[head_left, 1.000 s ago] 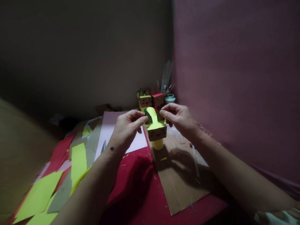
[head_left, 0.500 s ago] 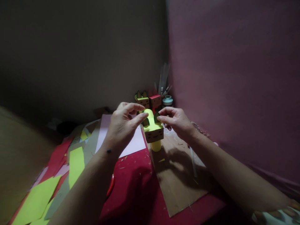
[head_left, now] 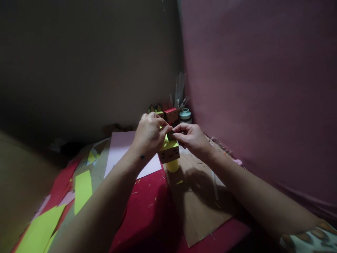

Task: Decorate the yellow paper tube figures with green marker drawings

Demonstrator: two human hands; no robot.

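A small paper figure (head_left: pixel 170 153) with a brown box face, a yellow-green top and a yellow cylinder base stands on a brown cardboard sheet (head_left: pixel 202 200). My left hand (head_left: pixel 150 135) curls over the figure's top from the left, fingers pinched on its yellow-green top piece. My right hand (head_left: pixel 191 138) comes in from the right and pinches a small dark green leaf piece at the same spot. The fingertips of both hands meet above the box, hiding most of the top piece.
Two similar paper box figures (head_left: pixel 170 114), a teal-lidded jar (head_left: pixel 185 115) and a holder of tools (head_left: pixel 179 93) stand in the corner. A pink sheet (head_left: pixel 123 147) and scattered yellow-green, red and grey paper (head_left: pixel 83 184) lie left on a red cloth (head_left: pixel 150 218). Pink wall at right.
Both hands have closed in over the figure's top; the fingertips that were apart on either side now meet above it. The view has shifted slightly.
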